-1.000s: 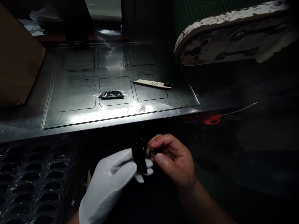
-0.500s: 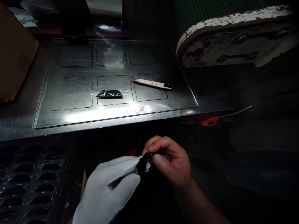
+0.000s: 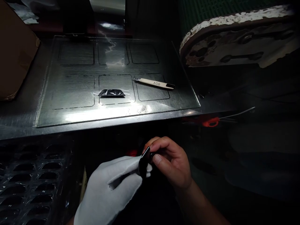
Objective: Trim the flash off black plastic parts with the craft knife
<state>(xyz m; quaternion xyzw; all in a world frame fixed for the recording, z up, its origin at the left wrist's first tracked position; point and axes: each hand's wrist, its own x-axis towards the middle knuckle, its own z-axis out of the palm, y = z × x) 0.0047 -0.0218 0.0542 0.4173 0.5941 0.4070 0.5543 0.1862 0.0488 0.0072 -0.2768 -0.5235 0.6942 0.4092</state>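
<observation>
My left hand (image 3: 112,184), in a white glove, is closed on a thin, glossy black piece (image 3: 143,165) that stands on edge between thumb and fingers. My bare right hand (image 3: 172,161) is just right of it, its fingers curled in a pinch close to the piece's upper edge. Something small and dark shows between the right thumb and forefinger; I cannot tell what it is. On the glass sheet (image 3: 72,117) beyond lie another small black piece (image 3: 112,93) with clear film sticking out and a pale craft knife (image 3: 153,83) marked A06.
A tray of black curved pieces (image 3: 24,178) stands at the lower left. A cardboard box (image 3: 17,53) is at the left edge. A worn machine part (image 3: 234,47) overhangs the upper right. Near the table edge is a red-handled tool (image 3: 211,122) with a thin metal shaft.
The black piece in my left hand has tilted, so its bright upper edge shows more and stands higher. My right hand has barely moved. The whole view has shifted slightly.
</observation>
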